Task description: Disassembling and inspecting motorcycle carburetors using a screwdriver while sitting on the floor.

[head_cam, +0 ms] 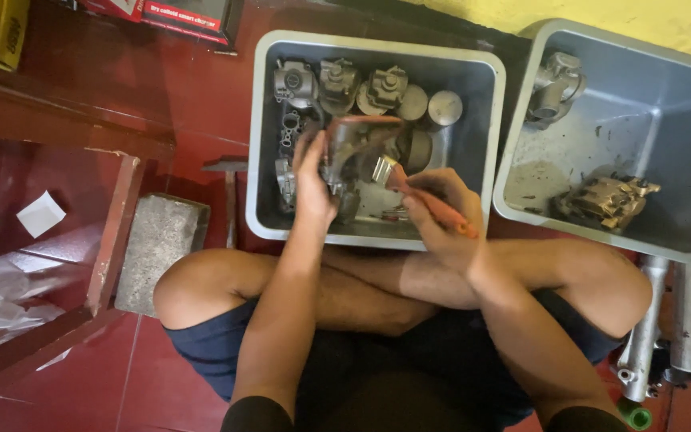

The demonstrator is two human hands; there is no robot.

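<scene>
Grey tub: a plastic bin (473, 120) on the red tiled floor (193, 104), just in front of the seated person's crossed legs.
Left hand: the left hand (312, 180) is closed around a rusty-brown metal part (353, 140), holding it up over the tub.
Right hand: the right hand (441, 212) is wrapped around the orange handle of a brush (425, 196), its pale bristles touching the held part's lower side.
Tub contents: several grey carburettor-like castings (337, 84) along the far wall, with round metal caps (433, 106) beside them.
Second tub: a larger grey bin (665, 104) to the right, just beside the first, holding a dull brass-coloured casting (605, 200) near its front and a grey metal fitting (555, 86) in its far left corner.
Right edge: two metal tubes (669, 320) lie on the floor beside the right knee.
Left side: a grey concrete block (157, 248) by the left knee; crumpled clear plastic (1, 296) farther left.
</scene>
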